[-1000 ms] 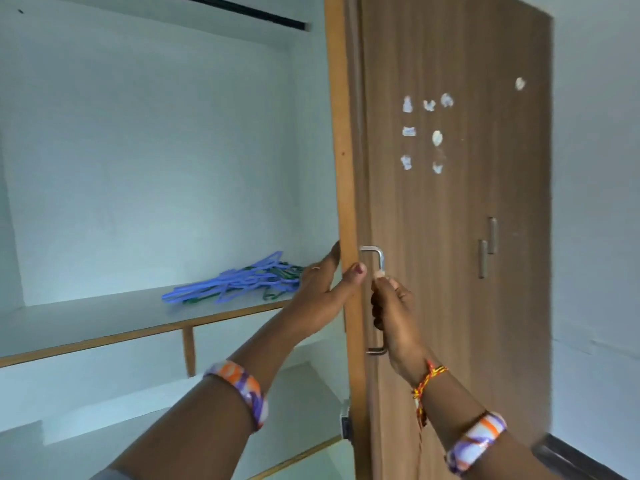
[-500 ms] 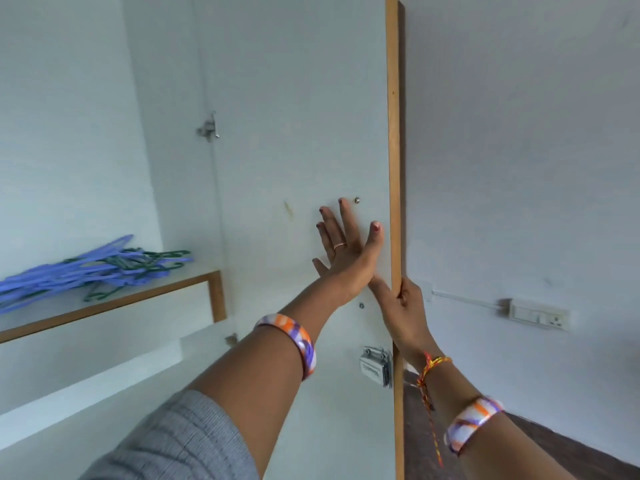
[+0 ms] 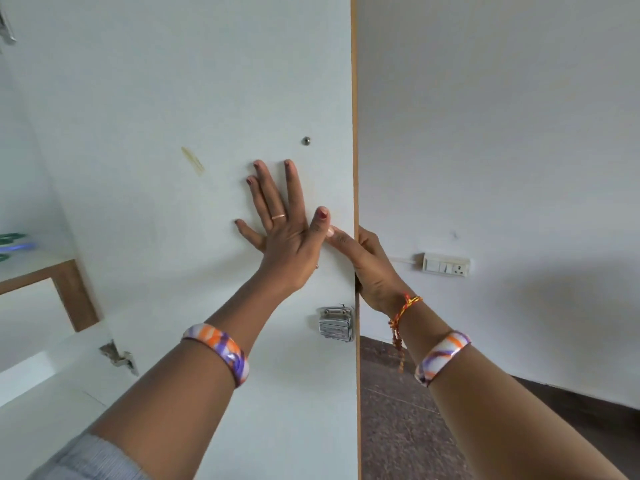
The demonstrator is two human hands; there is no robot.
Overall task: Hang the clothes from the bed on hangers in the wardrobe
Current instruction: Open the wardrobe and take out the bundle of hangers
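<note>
The wardrobe door (image 3: 194,98) stands swung open, its white inner face toward me and its wooden edge running down the middle of the view. My left hand (image 3: 282,223) presses flat on that inner face, fingers straight and spread. My right hand (image 3: 372,268) grips the door's edge, thumb on the inner face and fingers hidden behind the door. A few blue and green hangers (image 3: 12,244) peek in at the far left on the wardrobe shelf (image 3: 38,271). No clothes or bed are in view.
A metal latch (image 3: 336,323) sits low on the door near its edge, and a hinge (image 3: 119,356) at lower left. Right of the door are a white wall with a switch and socket plate (image 3: 446,264) and dark floor (image 3: 408,427).
The door has swung from nearly closed to wide open. My right hand left the outer handle for the door's edge, my left hand went flat on the inner face. The hangers slid out leftward.
</note>
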